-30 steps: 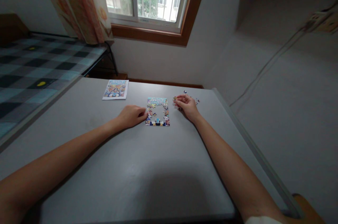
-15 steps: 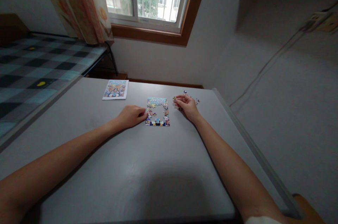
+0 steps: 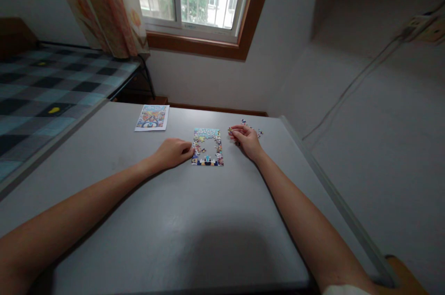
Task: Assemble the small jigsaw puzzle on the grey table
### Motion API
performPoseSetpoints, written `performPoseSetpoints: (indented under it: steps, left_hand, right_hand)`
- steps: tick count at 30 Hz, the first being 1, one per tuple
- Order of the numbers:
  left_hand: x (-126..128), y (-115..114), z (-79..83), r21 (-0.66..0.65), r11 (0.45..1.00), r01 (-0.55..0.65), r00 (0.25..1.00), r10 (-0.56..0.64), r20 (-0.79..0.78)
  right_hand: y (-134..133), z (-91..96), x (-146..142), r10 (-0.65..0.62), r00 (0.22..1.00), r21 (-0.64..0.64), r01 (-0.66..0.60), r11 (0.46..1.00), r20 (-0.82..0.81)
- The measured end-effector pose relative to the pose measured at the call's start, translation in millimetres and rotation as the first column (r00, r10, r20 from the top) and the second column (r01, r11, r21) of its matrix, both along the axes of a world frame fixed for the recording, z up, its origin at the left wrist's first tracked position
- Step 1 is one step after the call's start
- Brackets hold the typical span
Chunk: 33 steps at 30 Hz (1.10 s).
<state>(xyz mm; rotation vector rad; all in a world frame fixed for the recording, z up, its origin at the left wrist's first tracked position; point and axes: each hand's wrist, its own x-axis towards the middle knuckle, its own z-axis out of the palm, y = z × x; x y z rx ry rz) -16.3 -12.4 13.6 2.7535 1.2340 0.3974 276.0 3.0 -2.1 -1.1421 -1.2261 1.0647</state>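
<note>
A partly assembled jigsaw puzzle lies flat on the grey table, its colourful border joined around an open middle. A few pieces sit inside that gap near its left side. At the puzzle's left edge rests my left hand, fingers curled in, the thumb side touching the border. To the right of the puzzle, my right hand is over a small pile of loose puzzle pieces, thumb and fingers pinched together. A piece shows at those fingertips, and the hand covers part of the pile.
A printed reference picture lies at the table's far left. Beyond the table are a bed with a checked cover, a curtain and a wood-framed window. A cable hangs along the right wall.
Almost nothing differs. My right hand's fingers have shifted very slightly at the loose pieces; my left hand and the puzzle stay in place.
</note>
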Motion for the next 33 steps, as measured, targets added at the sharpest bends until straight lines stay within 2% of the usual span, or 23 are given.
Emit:
performPoseSetpoints:
  steps: [16,33]
  left_hand:
    - [0.2,-0.8,0.6,0.002,1.0,0.0,1.0,0.0,0.003]
    - [0.7,-1.0,0.7,-0.002,1.0,-0.007,1.0,0.006,-0.012]
  right_hand:
    - [3.0,-3.9,0.2,-0.016,1.0,0.007,0.016,1.0,-0.019]
    - [0.5,1.2,-1.8,-0.016,0.999,0.002,0.017,1.0,-0.046]
